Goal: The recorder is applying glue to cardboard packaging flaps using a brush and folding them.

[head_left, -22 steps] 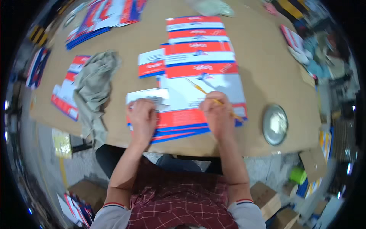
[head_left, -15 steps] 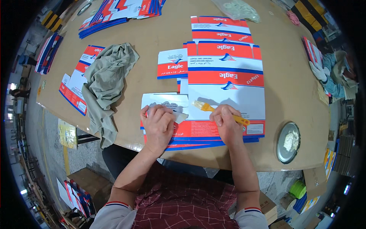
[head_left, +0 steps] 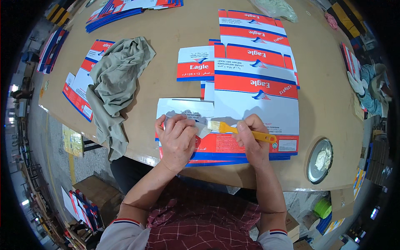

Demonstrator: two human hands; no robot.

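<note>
My right hand (head_left: 253, 139) is closed round the handle of a yellow-handled brush (head_left: 227, 127). Its pale bristles point left and meet, or hover just over, the edge of a small translucent sheet (head_left: 203, 131). Curled fingers of my left hand (head_left: 180, 139) appear to grip that sheet; their tips are partly hidden. Beneath both hands lies a stack of flat red, white and blue cartons (head_left: 256, 112), with a white side panel (head_left: 164, 109) under my left fingers. A smaller carton panel (head_left: 196, 62) sticks out to the left beyond my hands.
To the left, a crumpled grey-green cloth (head_left: 118, 79) partly covers another flat carton (head_left: 77, 98). A round metal lid with white paste (head_left: 321, 160) sits at the right table edge. More cartons (head_left: 112, 21) are piled at the far left, and a plastic bag (head_left: 277, 8) lies far right.
The brush has come down and turned more level, its bristles now at the translucent sheet by my left hand. My left hand stays on the carton panel. The whole view has shifted slightly.
</note>
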